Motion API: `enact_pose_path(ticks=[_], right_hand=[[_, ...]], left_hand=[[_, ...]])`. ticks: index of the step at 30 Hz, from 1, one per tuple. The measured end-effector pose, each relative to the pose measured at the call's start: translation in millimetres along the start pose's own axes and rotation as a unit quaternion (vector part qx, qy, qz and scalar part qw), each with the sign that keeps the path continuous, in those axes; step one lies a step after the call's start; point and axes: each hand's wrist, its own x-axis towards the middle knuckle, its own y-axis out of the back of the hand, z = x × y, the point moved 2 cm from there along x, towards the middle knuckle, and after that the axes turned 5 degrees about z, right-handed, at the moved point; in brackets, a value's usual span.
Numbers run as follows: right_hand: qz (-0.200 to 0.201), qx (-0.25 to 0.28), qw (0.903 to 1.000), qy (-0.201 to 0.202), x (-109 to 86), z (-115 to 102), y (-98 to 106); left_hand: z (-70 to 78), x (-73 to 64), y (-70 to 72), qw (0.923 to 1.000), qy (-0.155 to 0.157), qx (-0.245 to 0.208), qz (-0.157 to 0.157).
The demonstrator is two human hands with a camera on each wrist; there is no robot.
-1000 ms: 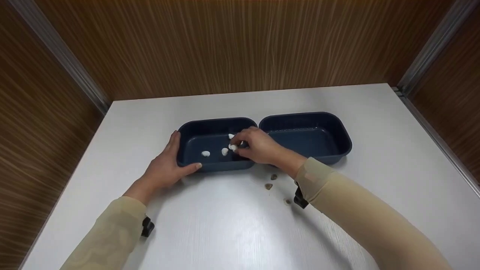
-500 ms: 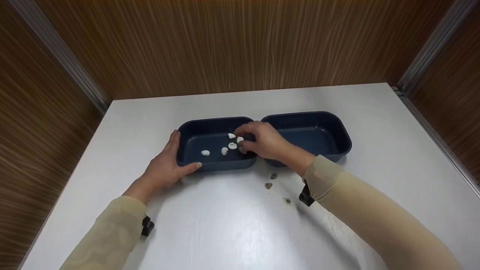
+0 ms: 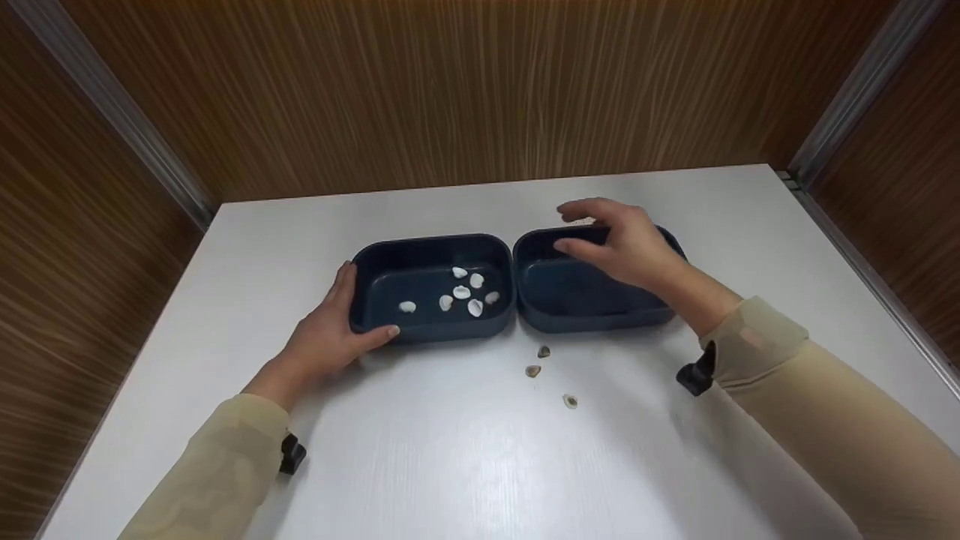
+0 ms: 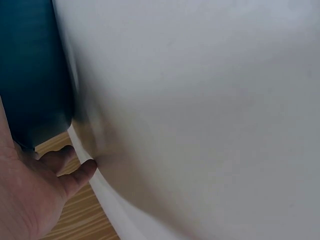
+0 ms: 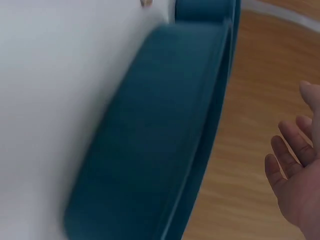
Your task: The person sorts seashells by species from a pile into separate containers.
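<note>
My left hand (image 3: 324, 337) rests against the left end of the left dark blue box (image 3: 435, 330), thumb along its near rim and fingers along its outer side. Inside that box lie several small white shells (image 3: 461, 292), spread mostly over its right half, and a greyer shell (image 3: 492, 298) near the right wall. My right hand (image 3: 626, 244) hovers above the right dark blue box (image 3: 600, 321), fingers and thumb apart, holding nothing. In the right wrist view its loose fingers (image 5: 287, 157) show beside the box wall.
The two boxes stand side by side on a white table (image 3: 420, 450). Three small brownish shells lie in front of them, one of them the nearest shell (image 3: 571, 401). Wood-grain panels (image 3: 480, 97) enclose the table at the back and sides.
My right hand has let go of a shell inside the left box, then moved right and up over the right box, its fingers spreading. The left hand stays at its box.
</note>
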Motion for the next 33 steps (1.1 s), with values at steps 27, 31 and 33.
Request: enact_pose_path(ticks=[27, 31, 33], right_hand=[[-0.046, -0.045, 0.9882, -0.139, -91.8, 98.2, 62.8], [-0.067, -0.047, 0.987, -0.139, -97.8, 102.7, 57.7], [-0.077, -0.048, 0.9858, -0.142, -99.3, 104.1, 55.5]], left_hand=[[-1.3, -1.4, -0.4, 0.9999, -0.011, 0.004, 0.004], [-1.9, -1.5, 0.2, 0.9999, -0.012, 0.006, 0.006], [-2.0, -1.3, 0.4, 0.9999, -0.012, 0.008, 0.006]])
